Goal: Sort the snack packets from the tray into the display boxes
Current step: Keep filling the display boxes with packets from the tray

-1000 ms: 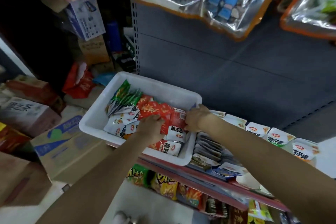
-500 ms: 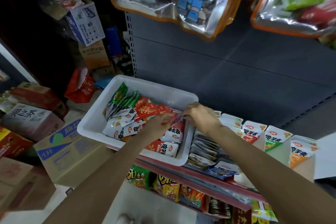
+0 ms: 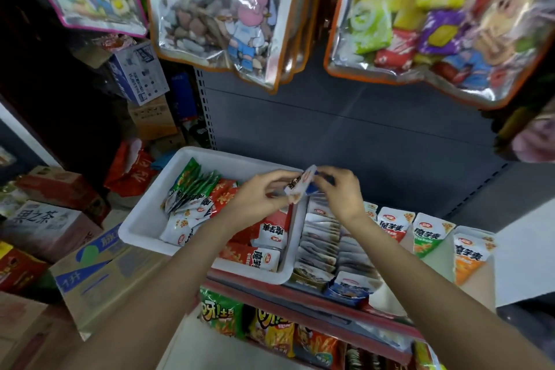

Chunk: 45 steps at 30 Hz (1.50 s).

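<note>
So both hands are up over the right edge of the white tray (image 3: 144, 228), left hand (image 3: 258, 198) and right hand (image 3: 342, 192) each pinching a small white-and-blue snack packet (image 3: 301, 185) between them. It's held just above the row of display boxes (image 3: 327, 246), touching neither.

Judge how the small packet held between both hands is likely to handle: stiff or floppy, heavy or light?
Probably light: the small packet hangs from fingertip pinches of the left hand and right hand. Likely floppy, since it bends between them. Its glossy film may be slippery.
</note>
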Tool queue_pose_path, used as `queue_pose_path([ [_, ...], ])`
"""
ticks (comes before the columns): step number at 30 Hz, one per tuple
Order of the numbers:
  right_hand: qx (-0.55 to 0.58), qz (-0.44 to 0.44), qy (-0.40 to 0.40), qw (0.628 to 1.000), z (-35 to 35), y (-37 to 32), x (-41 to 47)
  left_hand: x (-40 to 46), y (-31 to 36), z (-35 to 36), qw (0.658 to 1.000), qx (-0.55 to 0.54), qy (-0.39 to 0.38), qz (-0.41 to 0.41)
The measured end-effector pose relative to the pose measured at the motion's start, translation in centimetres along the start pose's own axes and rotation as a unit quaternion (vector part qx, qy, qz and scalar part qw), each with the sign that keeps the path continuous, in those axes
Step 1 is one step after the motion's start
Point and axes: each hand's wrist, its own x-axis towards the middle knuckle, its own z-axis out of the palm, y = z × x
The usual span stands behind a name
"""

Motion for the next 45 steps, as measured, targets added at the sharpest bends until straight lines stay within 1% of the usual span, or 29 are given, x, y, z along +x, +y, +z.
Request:
queue_pose_path([
  [2,0.052,0.038,0.002,0.998,-0.7,0.2,-0.1,0.3,0.6,0.5,1.0,0.0,-0.012,0.002],
  [3,0.083,0.05,0.003,0.995,-1.1,0.1,-0.3,0.5,0.8,0.9,1.0,0.011,0.0,0.007],
  [5,0.132,0.062,0.009,0.989,-1.8,-0.1,-0.8,1.0,1.5,1.9,0.994,0.079,0.065,0.038],
  [7,0.177,0.075,0.005,0.981,-2.7,-0.6,-1.5,1.2,2.6,3.3,0.976,0.141,0.146,0.082],
  [9,0.271,0.097,-0.027,0.957,-3.7,-1.4,-2.6,1.3,3.7,5.0,0.963,0.158,0.177,0.126],
  [10,0.325,0.106,-0.048,0.938,-4.4,-1.5,-3.0,1.3,4.1,5.9,0.96,0.164,0.177,0.139],
  [12,0.411,0.122,-0.065,0.901,-5.8,-1.3,-3.4,1.6,4.4,7.4,0.959,0.171,0.143,0.175],
  [13,0.429,0.123,-0.068,0.892,-6.6,-0.7,-3.5,1.8,4.4,8.3,0.956,0.18,0.126,0.195],
  [14,0.429,0.116,-0.067,0.893,-7.3,-0.4,-3.6,2.0,4.5,9.1,0.953,0.188,0.111,0.209],
  [15,0.408,0.113,-0.058,0.904,-7.9,0.0,-3.7,2.2,4.5,9.7,0.955,0.187,0.099,0.207],
  [16,0.359,0.115,-0.038,0.925,-8.7,0.5,-3.7,2.3,4.6,10.2,0.961,0.177,0.082,0.194],
  [18,0.217,0.122,0.028,0.968,-10.2,1.9,-3.7,2.5,4.2,11.1,0.972,0.168,0.033,0.161],
  [20,0.116,0.118,0.073,0.984,-11.9,3.2,-3.8,2.8,3.5,11.5,0.968,0.214,0.005,0.132],
  [21,0.066,0.109,0.085,0.988,-12.9,3.7,-3.9,2.9,3.1,11.6,0.959,0.259,0.001,0.116],
  [22,0.016,0.095,0.09,0.991,-13.6,3.8,-4.0,3.1,2.6,11.6,0.943,0.317,-0.008,0.104],
  [23,-0.028,0.078,0.09,0.992,-14.2,3.9,-4.2,3.2,2.2,11.6,0.921,0.379,-0.03,0.092],
  [25,-0.072,0.044,0.085,0.993,-15.1,4.1,-4.4,3.5,1.5,11.9,0.87,0.477,-0.102,0.076],
  [27,-0.091,0.033,0.069,0.993,-15.6,4.3,-4.4,3.7,1.4,12.1,0.836,0.524,-0.149,0.071],
  [28,-0.102,0.029,0.058,0.993,-15.7,4.6,-4.3,3.6,1.6,12.1,0.829,0.532,-0.153,0.077],
  [31,-0.122,0.006,0.016,0.992,-15.8,4.7,-4.3,3.3,1.7,11.8,0.837,0.516,-0.15,0.108],
  [34,-0.147,-0.023,-0.029,0.989,-15.4,4.6,-4.1,2.6,1.4,11.4,0.852,0.488,-0.152,0.113],
  [36,-0.175,-0.037,-0.057,0.982,-14.8,4.6,-4.0,2.4,1.2,11.3,0.858,0.478,-0.154,0.11],
  [40,-0.234,-0.077,-0.118,0.962,-12.7,5.1,-3.7,2.3,1.3,11.3,0.858,0.475,-0.16,0.112],
  [42,-0.249,-0.054,-0.162,0.953,-11.4,5.9,-3.4,2.3,1.3,11.3,0.861,0.47,-0.162,0.111],
  [43,-0.255,-0.033,-0.17,0.951,-10.8,6.3,-3.3,2.3,1.2,11.2,0.862,0.467,-0.163,0.112],
  [45,-0.244,0.007,-0.141,0.959,-10.0,6.9,-3.2,2.1,0.8,11.0,0.865,0.46,-0.163,0.116],
])
